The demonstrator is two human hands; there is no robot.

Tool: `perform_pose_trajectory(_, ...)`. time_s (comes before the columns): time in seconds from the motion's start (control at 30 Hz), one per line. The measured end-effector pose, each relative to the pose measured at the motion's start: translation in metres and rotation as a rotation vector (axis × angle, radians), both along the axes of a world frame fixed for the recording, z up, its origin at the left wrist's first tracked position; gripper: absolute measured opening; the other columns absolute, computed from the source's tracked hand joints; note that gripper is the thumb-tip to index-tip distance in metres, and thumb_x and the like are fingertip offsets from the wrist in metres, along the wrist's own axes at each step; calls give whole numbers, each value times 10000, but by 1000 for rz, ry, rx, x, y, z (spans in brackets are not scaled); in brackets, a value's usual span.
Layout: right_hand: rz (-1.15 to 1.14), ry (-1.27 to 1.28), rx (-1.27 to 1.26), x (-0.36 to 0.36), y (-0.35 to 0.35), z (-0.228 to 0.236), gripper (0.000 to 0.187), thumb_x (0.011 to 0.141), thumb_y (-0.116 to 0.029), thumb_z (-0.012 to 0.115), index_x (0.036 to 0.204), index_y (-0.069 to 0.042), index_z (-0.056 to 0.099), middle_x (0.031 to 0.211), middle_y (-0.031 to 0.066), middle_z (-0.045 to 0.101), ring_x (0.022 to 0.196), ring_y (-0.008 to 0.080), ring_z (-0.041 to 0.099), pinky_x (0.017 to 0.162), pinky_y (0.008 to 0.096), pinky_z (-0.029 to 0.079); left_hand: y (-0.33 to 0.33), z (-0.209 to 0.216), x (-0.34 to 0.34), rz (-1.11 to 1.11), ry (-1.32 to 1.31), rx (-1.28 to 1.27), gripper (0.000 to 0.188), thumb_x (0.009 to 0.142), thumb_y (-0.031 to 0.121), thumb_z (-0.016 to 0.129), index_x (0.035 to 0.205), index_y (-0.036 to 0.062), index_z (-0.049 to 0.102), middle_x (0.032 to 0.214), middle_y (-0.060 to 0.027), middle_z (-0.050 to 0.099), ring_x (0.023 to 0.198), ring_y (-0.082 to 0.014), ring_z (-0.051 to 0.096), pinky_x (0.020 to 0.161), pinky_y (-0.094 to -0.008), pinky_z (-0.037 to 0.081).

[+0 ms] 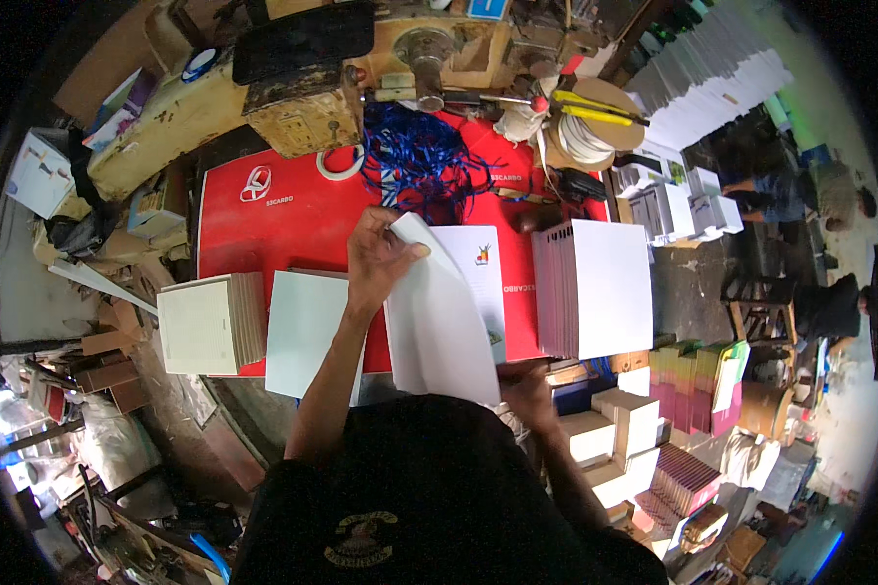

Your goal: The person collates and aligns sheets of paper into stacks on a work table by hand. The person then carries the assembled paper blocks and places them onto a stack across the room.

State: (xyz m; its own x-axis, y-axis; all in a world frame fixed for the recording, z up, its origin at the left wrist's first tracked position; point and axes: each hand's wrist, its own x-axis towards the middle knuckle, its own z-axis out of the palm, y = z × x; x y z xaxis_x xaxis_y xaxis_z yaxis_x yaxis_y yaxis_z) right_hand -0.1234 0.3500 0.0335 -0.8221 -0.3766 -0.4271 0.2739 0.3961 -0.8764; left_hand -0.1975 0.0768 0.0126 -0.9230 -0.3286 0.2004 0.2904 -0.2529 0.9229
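My left hand pinches the upper end of a white paper sheet, its thumb lying over the folded-back top edge. The sheet bows and slants down toward my body. At its lower right corner my right hand is closed on the edge, its fingers partly in shadow. Under the sheet, a printed page with a small coloured picture shows along the right side. Left of it lies a pale blue-white stack, partly behind my left forearm.
A cream stack of booklets stands at left, a tall white stack at right, both on the red tabletop cover. Beyond lie tangled blue ribbon, a tape roll, a cord spool and a yellow cutter.
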Motion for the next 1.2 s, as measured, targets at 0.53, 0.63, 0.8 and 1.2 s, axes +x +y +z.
perform_pose_trajectory(0.53,-120,572,235,-22,-38,-9,406,852,-100,706,1237,-27,598,882,160,720,859,240,707,783,343,541,14,0,79,241,-729,-742,430,879,254,721,1138,-6,496,866,-164,593,781,-292,588,697,-383,479)
perform_pose_trajectory(0.63,117,593,150,2,-70,-7,362,845,-74,695,1201,-53,634,972,151,712,866,228,706,729,357,549,-34,-38,122,343,-533,-571,307,913,136,668,1150,26,507,851,-131,663,741,-208,617,650,-330,495)
perform_pose_trajectory(0.8,346,706,15,-31,-120,-2,260,844,-128,681,1097,-75,658,968,158,678,862,330,655,807,413,524,-135,-45,193,420,-543,-693,351,898,30,629,1237,-13,546,1019,-169,647,862,-237,638,735,-339,517)
perform_pose_trajectory(1.2,1091,1256,89,-229,-207,4,145,817,-115,683,949,-96,740,974,37,692,980,236,596,881,358,503,21,3,20,116,-90,-1324,635,809,328,715,1275,-46,499,1099,-168,515,1062,-338,488,939,-455,395)
